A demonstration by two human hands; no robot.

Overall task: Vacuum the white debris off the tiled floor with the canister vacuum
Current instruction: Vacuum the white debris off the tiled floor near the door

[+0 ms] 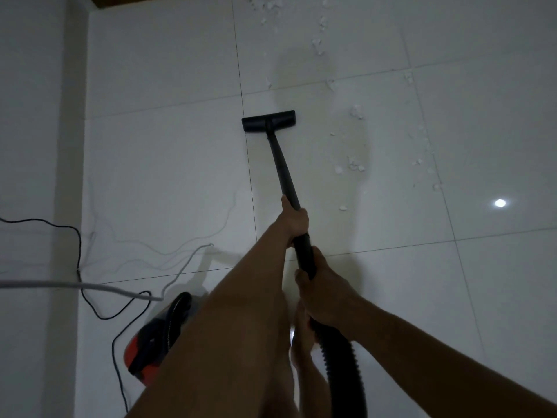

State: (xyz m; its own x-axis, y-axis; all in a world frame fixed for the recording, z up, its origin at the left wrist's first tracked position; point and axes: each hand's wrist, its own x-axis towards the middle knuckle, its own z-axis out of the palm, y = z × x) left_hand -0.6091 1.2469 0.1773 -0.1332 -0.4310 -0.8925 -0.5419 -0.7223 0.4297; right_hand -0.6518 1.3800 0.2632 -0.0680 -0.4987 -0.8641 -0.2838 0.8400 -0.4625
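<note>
Rigid black wand (283,167) gripped by left hand (294,218), right hand (324,292) clamped lower, by ribbed hose (343,360), flat rectangular head (269,121) set on glossy tiles (168,164), crumbly white debris (355,165) scattered rightward, red-and-black canister (153,339) lower left.

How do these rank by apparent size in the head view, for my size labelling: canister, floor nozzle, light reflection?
1. canister, though it is nearest the camera and partly hidden
2. floor nozzle
3. light reflection
</note>
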